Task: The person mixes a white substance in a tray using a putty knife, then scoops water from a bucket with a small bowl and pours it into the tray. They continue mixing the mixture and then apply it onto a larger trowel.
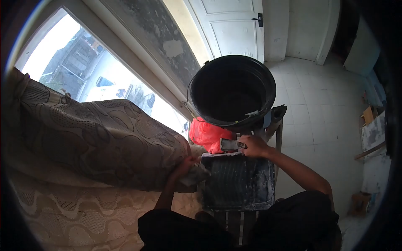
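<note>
My right hand (254, 146) is closed around a putty knife; its flat, stained blade (228, 144) points left above the far rim of a black paint tray (268, 201). The tray has a ribbed middle and whitish smears. At the tray's left edge, beside the curtain (125, 142), my left hand (183, 166) has its fingers bent. A pale grey, flat piece (194, 176) lies against that hand, too dim to name. Just behind the right hand's blade sits a red plastic bag (205, 136), with a large black bucket (232, 90) standing above it.
Slats of a bench or stool (234, 226) show under the tray, between my knees. A window (113, 79) fills the left side. Past the bucket are a white door (234, 29) and tiled floor (310, 108). Boxes and boards (370, 121) line the right wall.
</note>
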